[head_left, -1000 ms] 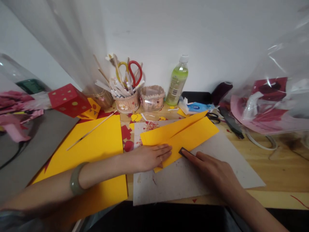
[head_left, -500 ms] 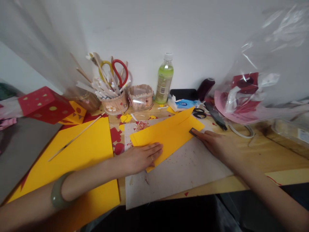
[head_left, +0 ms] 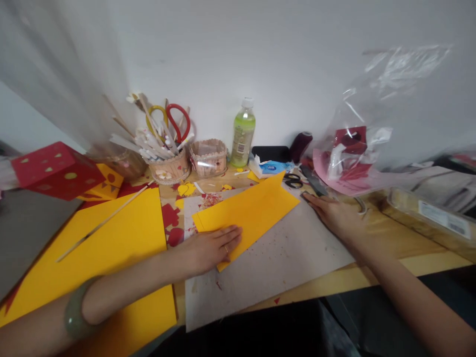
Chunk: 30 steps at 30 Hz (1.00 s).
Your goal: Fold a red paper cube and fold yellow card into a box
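Note:
My left hand [head_left: 213, 249] lies flat with fingers stretched out, pressing the lower left part of a folded yellow paper [head_left: 253, 208]. Beneath that paper is a grey board [head_left: 275, 267] speckled with red bits. My right hand [head_left: 336, 213] pinches a small dark flat piece [head_left: 305, 195] under its fingertips, just beyond the paper's right corner and apart from it. Left of the board, a large yellow sheet [head_left: 122, 223] carries a thin wooden stick [head_left: 104, 223] and passes under my left forearm.
Along the wall stand a basket of pens and scissors [head_left: 169, 168], a small basket [head_left: 209, 161] and a green drink bottle [head_left: 243, 134]. Black-handled scissors [head_left: 293, 181] lie behind the paper. A red box [head_left: 57, 171] is at left, a clear plastic container [head_left: 427, 213] at right.
My right hand has slid off the folded paper's right edge, carrying the dark piece rightward onto the board. My left hand stays on the paper. The view has shifted slightly.

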Each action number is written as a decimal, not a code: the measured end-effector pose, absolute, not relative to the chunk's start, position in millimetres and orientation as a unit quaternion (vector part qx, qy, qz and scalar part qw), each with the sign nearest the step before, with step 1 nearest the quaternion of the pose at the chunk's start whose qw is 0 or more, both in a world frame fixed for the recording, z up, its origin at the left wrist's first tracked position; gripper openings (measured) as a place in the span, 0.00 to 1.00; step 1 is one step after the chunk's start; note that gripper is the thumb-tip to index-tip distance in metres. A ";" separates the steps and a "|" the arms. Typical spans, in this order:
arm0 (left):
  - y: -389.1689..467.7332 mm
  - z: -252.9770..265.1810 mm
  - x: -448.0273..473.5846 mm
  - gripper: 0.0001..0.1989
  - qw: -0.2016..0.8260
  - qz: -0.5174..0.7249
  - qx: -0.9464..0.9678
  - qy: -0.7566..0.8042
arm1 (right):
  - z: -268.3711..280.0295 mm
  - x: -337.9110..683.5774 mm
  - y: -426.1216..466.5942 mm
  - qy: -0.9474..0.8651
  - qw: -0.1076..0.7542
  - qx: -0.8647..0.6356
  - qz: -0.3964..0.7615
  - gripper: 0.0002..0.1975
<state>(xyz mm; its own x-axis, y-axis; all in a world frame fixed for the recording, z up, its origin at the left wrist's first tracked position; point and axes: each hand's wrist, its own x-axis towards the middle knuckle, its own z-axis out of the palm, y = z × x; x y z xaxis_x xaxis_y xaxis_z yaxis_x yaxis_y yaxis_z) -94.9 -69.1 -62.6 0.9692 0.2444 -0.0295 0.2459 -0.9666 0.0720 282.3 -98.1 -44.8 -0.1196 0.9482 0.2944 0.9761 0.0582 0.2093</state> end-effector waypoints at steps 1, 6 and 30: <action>-69.2 -62.3 -94.6 0.23 0.040 -0.011 0.991 0.124 | -41.3 282.8 -100.7 -0.719 0.044 -0.667 -0.191 0.18; -70.0 -62.1 -94.2 0.23 0.039 -0.021 0.991 0.123 | -33.1 233.1 -130.5 -0.736 0.083 -0.640 -0.204 0.22; -74.5 -60.8 -94.9 0.20 -0.042 0.020 0.991 0.128 | -23.5 252.8 -114.8 -0.702 0.084 -0.662 -0.249 0.23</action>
